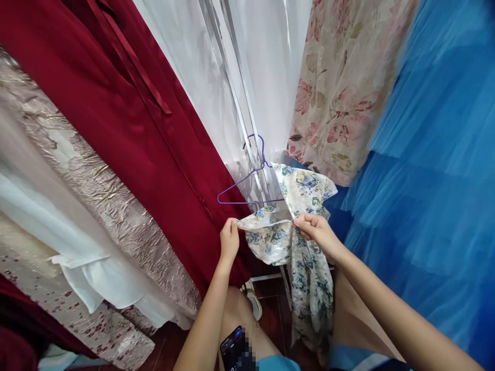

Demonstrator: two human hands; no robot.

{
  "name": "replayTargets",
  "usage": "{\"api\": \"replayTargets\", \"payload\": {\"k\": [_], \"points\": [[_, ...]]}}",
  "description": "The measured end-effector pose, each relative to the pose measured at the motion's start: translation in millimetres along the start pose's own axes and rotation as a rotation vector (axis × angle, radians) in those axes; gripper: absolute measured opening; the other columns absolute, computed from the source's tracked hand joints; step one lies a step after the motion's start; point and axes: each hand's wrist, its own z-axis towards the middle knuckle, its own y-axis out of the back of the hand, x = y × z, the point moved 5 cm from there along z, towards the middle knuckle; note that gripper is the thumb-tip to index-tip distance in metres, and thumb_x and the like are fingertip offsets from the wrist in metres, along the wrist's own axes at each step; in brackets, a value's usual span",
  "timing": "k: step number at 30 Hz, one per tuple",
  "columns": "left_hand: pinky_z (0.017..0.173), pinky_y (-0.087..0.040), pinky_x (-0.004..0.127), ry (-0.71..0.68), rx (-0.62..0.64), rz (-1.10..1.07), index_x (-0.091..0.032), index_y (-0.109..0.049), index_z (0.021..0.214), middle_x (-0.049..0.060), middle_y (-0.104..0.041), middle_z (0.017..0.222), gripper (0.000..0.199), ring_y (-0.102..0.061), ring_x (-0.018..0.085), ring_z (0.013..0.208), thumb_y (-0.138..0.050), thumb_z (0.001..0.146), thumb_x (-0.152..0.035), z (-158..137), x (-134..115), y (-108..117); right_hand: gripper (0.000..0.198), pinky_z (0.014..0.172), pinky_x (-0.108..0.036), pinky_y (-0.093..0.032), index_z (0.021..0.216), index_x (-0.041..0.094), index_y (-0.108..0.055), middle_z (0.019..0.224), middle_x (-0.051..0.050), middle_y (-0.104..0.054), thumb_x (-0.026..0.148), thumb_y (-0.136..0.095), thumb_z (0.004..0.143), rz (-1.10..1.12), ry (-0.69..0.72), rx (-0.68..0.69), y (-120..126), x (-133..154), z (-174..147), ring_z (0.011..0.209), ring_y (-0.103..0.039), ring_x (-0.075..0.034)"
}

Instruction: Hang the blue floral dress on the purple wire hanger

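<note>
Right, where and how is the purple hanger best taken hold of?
Probably by the rounded left corner of the purple hanger, approached from the left by the left hand once freed from the floral garment: that end sticks out bare in front of the dark red fabric, while the garment hides the right end. A fingertip pinch should suit its thin frame.

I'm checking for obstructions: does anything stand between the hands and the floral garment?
Nothing visible does: the left hand and right hand both pinch the floral garment directly. The purple hanger is beyond the hands, partly covered by the garment.
</note>
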Motion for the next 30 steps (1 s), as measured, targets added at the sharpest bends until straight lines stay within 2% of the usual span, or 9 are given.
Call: {"api": "replayTargets", "payload": {"k": [4, 8, 12, 15, 19, 22, 24, 27, 30], "points": [[0.075, -0.044, 0.024, -0.032, 0.033, -0.099, -0.019, -0.056, 0.087, 0.001, -0.059, 0.081, 0.029, -0.056, 0.016, 0.078, -0.038, 0.099, -0.039, -14.4, -28.3, -7.1, 0.031, 0.046, -0.025, -0.016, 0.075, 0.016, -0.062, 0.048, 0.007, -0.039, 0.045, -0.067, 0.084, 0.058, -0.057, -0.163, 46.1, -22.7, -5.4, 0.044, -0.026, -0.008], [0.078, -0.043, 0.024, -0.145, 0.125, -0.226, -0.019, -0.058, 0.093, 0.002, -0.060, 0.086, 0.024, -0.056, 0.015, 0.082, -0.042, 0.100, -0.036, -12.4, -84.4, -17.9, 0.035, 0.045, -0.024, -0.019, 0.075, 0.017, -0.061, 0.050, 0.008, -0.035, 0.050, -0.068, 0.080, 0.080, -0.131, -0.320, 81.7, -48.2, -12.1, 0.045, -0.027, -0.008], [0.079, -0.043, 0.024, -0.222, 0.219, -0.289, -0.018, -0.059, 0.094, 0.002, -0.059, 0.085, 0.023, -0.056, 0.015, 0.082, -0.043, 0.100, -0.035, -15.1, -133.4, -38.0, 0.040, 0.043, -0.023, -0.020, 0.073, 0.018, -0.059, 0.048, 0.009, -0.034, 0.056, -0.067, 0.076, 0.015, -0.192, -0.330, 84.7, -71.9, -22.3, 0.042, -0.028, -0.008], [0.077, -0.042, 0.024, -0.232, 0.269, -0.315, -0.018, -0.060, 0.094, 0.002, -0.058, 0.084, 0.023, -0.055, 0.015, 0.080, -0.045, 0.099, -0.034, -23.7, -153.7, -49.4, 0.042, 0.043, -0.024, -0.021, 0.067, 0.018, -0.059, 0.046, 0.007, -0.040, 0.058, -0.068, 0.073, -0.085, -0.234, -0.296, 78.3, -82.2, -33.0, 0.041, -0.030, -0.009], [0.071, -0.041, 0.022, -0.190, 0.328, -0.374, -0.018, -0.061, 0.094, 0.002, -0.058, 0.082, 0.021, -0.054, 0.014, 0.076, -0.047, 0.099, -0.033, -34.1, -167.2, -51.5, 0.039, 0.051, -0.026, -0.034, 0.064, 0.019, -0.059, 0.055, 0.002, -0.052, 0.055, -0.071, 0.074, -0.298, -0.175, -0.290, 69.7, -58.7, -42.7, 0.051, -0.045, -0.014], [0.066, -0.039, 0.021, -0.189, 0.388, -0.386, -0.018, -0.062, 0.093, 0.000, -0.056, 0.078, 0.021, -0.050, 0.012, 0.069, -0.048, 0.098, -0.033, -38.3, -178.5, -48.8, 0.036, 0.072, -0.031, -0.045, 0.085, 0.020, -0.065, 0.082, -0.003, -0.065, 0.055, -0.060, 0.086, -0.444, -0.008, -0.132, 46.5, -18.7, -44.0, 0.077, -0.057, -0.021], [0.065, -0.037, 0.022, -0.212, 0.437, -0.363, -0.018, -0.062, 0.092, -0.001, -0.055, 0.075, 0.021, -0.048, 0.011, 0.066, -0.048, 0.098, -0.032, -40.3, -186.2, -48.5, 0.039, 0.085, -0.035, -0.045, 0.094, 0.020, -0.066, 0.095, -0.005, -0.068, 0.056, -0.050, 0.093, -0.364, -0.002, 0.045, 26.3, -3.0, -46.4, 0.091, -0.058, -0.024], [0.064, -0.036, 0.022, -0.199, 0.504, -0.360, -0.018, -0.061, 0.093, -0.001, -0.053, 0.074, 0.022, -0.047, 0.011, 0.066, -0.047, 0.099, -0.034, -43.1, -188.5, -52.3, 0.043, 0.092, -0.038, -0.045, 0.095, 0.019, -0.067, 0.098, -0.006, -0.069, 0.057, -0.049, 0.093, -0.122, -0.181, 0.276, 2.1, -4.2, -55.3, 0.096, -0.058, -0.024], [0.061, -0.035, 0.022, -0.077, 0.639, -0.467, -0.017, -0.059, 0.090, -0.001, -0.050, 0.074, 0.029, -0.046, 0.012, 0.066, -0.046, 0.098, -0.041, -50.4, -175.6, -64.1, 0.038, 0.094, -0.039, -0.046, 0.102, 0.018, -0.068, 0.100, -0.006, -0.069, 0.052, -0.067, 0.084, 0.155, -0.357, 0.510, -16.3, -15.4, -69.1, 0.097, -0.062, -0.023]]}}
